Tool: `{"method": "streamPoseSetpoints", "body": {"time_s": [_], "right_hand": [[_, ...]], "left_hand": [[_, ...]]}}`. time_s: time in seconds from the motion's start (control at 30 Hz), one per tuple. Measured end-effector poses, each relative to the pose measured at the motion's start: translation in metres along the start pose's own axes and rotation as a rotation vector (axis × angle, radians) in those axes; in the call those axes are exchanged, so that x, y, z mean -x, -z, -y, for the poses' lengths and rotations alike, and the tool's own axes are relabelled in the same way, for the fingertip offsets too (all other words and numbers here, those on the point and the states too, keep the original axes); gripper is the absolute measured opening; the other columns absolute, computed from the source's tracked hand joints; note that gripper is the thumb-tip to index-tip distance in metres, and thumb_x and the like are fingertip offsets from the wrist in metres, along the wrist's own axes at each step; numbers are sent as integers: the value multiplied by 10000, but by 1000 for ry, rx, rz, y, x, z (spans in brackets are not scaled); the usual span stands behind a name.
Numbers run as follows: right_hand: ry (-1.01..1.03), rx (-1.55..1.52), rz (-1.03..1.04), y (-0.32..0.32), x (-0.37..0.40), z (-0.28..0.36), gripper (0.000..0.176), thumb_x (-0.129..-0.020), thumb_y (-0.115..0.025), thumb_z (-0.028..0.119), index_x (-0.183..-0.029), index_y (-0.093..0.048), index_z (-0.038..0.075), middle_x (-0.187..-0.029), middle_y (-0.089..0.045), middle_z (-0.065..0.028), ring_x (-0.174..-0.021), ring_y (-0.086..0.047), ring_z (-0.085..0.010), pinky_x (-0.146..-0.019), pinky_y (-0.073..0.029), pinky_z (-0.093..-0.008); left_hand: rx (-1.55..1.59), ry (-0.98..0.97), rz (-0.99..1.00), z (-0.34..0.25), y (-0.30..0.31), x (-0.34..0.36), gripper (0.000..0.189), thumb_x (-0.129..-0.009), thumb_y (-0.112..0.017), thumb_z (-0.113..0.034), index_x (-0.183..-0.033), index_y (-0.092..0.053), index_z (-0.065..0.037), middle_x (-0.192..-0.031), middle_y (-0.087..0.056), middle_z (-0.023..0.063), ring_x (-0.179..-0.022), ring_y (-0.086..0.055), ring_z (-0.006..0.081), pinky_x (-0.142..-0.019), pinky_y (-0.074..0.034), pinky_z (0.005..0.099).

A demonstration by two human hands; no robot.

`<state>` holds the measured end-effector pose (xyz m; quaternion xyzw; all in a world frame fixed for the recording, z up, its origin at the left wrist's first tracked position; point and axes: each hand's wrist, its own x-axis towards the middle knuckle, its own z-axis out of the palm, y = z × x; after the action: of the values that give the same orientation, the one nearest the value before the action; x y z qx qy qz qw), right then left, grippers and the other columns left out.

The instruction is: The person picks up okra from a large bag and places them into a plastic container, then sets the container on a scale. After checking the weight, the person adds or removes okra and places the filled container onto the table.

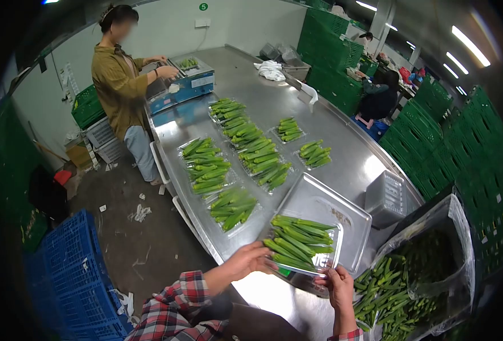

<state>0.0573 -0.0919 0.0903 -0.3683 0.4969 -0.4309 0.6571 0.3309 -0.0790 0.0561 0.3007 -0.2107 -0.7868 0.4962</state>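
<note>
My left hand point(248, 260) grips the near left edge of a clear plastic tray point(325, 260) filled with green okra point(300, 241). At its near right corner, my right hand point(338, 282) pinches the rim between thumb and fingers. The tray is over the near part of a shallow metal pan point(352, 227). Something with a small green patch point(284, 271) shows below it, mostly hidden. To the right, loose okra point(385, 292) fills a plastic-lined container beside my right hand.
Several okra packs point(251, 142) lie in rows on the steel table point(206, 119). Stacked clear trays point(385, 196) stand at the right. Across the table, a person point(121, 85) works at a blue machine point(189, 88). Green crates point(422, 133) and a blue crate point(72, 278) flank the table.
</note>
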Motion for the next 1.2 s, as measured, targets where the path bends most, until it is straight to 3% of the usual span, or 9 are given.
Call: {"method": "streamPoseSetpoints", "body": {"time_s": [0.2, 0.37, 0.43, 0.63, 0.7, 0.9, 1.0, 1.1, 1.2], "right_hand": [[129, 151, 132, -50, -46, 23, 308, -903, -489, 119, -1135, -463, -83, -983, -596, -185, -786, -624, -250, -702, -531, -335], [157, 210, -242, -17, -66, 20, 239, -881, -501, 133, -1020, -523, -61, -844, -603, -168, -600, -588, -195, -569, -507, -283], [195, 174, -334, 4, -71, 26, 227, -885, -511, 151, -1000, -538, -43, -805, -597, -127, -546, -556, -162, -533, -488, -266], [211, 239, -624, 54, -104, 62, 170, -848, -555, 83, -977, -569, -27, -802, -591, -99, -658, -561, -187, -589, -481, -297], [361, 359, -631, 86, -132, 65, 206, -891, -515, 164, -969, -554, -23, -766, -585, -91, -554, -537, -126, -558, -475, -248], [830, 1502, -710, 131, -231, 121, 358, -883, -483, 112, -1198, -449, -55, -1115, -550, -196, -1036, -533, -296, -913, -389, -323], [725, 1688, -828, 171, -283, 115, 396, -852, -488, 100, -1213, -439, -56, -1106, -540, -227, -1005, -537, -346, -891, -410, -378], [111, 1859, -790, 158, -290, 111, 379, -829, -478, 75, -1179, -461, -69, -1040, -560, -218, -974, -544, -353, -859, -424, -419], [110, 1980, -821, 159, -298, 114, 268, -797, -469, 51, -1039, -521, -51, -903, -591, -193, -875, -578, -364, -790, -451, -443]], "left_hand": [[50, -316, -151, -113, 69, -13, 180, -898, -442, -110, -1022, -460, 19, -969, -563, 164, -815, -621, 301, -727, -532, 397], [-41, -621, -323, -216, 171, -59, 139, -921, -398, -119, -954, -473, -7, -872, -577, 125, -834, -599, 279, -773, -514, 389], [21, -697, -408, -246, 247, -86, 245, -915, -396, -109, -1129, -392, 9, -984, -557, 161, -852, -597, 295, -782, -509, 414], [228, -837, -774, -301, 359, -130, 308, -920, -369, -76, -1204, -300, 22, -1115, -481, 195, -892, -570, 356, -833, -492, 473], [248, -810, -881, -308, 373, -136, 307, -917, -372, -71, -1197, -295, 29, -1123, -467, 204, -875, -572, 365, -799, -511, 475], [-20, -565, -1161, -318, 420, -155, 257, -873, -444, -115, -1072, -422, 47, -962, -510, 195, -758, -599, 343, -571, -538, 401], [-370, -380, -1346, -328, 372, -140, 287, -833, -485, -161, -1034, -497, 43, -889, -533, 163, -744, -596, 296, -580, -490, 367], [-917, -527, -1623, -314, 382, -129, 393, -850, -504, -170, -1188, -432, 16, -1040, -506, 108, -923, -505, 217, -698, -487, 287], [-860, -737, -1415, -295, 375, -104, 374, -861, -492, -145, -1208, -446, -14, -1021, -522, 87, -882, -517, 164, -746, -440, 261]]}}
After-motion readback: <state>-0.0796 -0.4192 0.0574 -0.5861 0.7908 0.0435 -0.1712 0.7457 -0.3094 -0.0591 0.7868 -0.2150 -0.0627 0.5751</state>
